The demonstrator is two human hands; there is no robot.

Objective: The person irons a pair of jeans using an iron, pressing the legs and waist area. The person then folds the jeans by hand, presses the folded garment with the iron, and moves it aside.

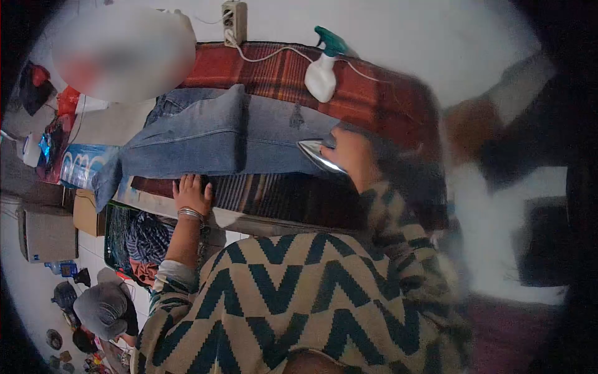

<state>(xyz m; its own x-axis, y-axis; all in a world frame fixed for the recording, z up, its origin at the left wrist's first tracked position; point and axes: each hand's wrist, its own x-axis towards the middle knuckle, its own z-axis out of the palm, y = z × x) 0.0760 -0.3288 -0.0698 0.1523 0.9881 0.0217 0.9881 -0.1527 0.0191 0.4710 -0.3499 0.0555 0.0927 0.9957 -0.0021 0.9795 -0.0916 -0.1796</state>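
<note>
Blue jeans lie lengthwise across a red and dark plaid blanket on a table. My right hand is wrapped round a clothes iron, whose shiny soleplate edge rests at the right part of the jeans. A damp-looking dark patch shows on the denim up and left of the iron. My left hand lies flat with fingers spread at the blanket's near edge, just below the jeans, holding nothing. A white spray bottle with a green head lies on the blanket's far side.
A power strip with a white cable is at the far edge. Below left are a crate of clothes, a cardboard box and a grey box. Another person is at the lower left. A blurred oval covers the upper left.
</note>
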